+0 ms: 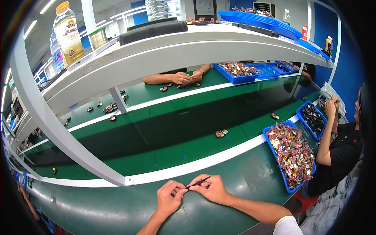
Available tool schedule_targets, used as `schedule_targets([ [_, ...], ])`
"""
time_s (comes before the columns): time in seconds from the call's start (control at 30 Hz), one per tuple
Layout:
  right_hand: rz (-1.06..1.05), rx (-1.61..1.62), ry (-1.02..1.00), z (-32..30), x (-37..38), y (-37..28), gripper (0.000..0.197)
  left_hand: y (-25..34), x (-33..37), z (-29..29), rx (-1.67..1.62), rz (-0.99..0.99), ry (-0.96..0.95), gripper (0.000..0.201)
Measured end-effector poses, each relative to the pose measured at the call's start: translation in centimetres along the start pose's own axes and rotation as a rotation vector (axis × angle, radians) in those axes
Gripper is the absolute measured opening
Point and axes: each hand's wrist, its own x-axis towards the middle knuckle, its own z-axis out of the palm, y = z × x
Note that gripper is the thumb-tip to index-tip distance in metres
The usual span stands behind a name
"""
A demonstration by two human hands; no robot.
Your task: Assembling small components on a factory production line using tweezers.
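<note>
1. We look over a green worktable [243,188] beside a green conveyor belt [184,113], with a pale shelf [176,51] spanning above.
2. Just ahead of us, near the table's front edge, the two hands work close together.
3. Our right hand [213,190] pinches a slim black piece [203,180], which slants up to the right.
4. Our left hand [171,196] has its fingertips at the piece's lower end; we cannot tell whether they grip it.
5. To our right we see a blue bin [290,123] heaped with small multicoloured parts [291,154], and beyond it black pieces [312,118] in a smaller tray.
6. Beside them sits a co-worker in black [337,152], both hands raised.
</note>
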Motion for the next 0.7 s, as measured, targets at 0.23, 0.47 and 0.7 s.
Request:
schedule_targets([
  [0.23, 0.106, 0.074, 0.015, 0.1, 0.0, -0.6, 0.010, 0.0, -0.1, -0.2, 0.004, 0.013, -0.006, 0.011],
  [0.47, 0.112, 0.082, 0.052, 0.1, -0.2, -1.5, 0.013, 0.8, 0.1, -0.3, -0.032, 0.036, 0.034, 0.025],
  [0.7, 0.129, 0.165, 0.058, 0.4, 0.2, -1.7, 0.014, -0.3, 2.0, -0.7, -0.173, -0.110, 0.245, 0.014],
])
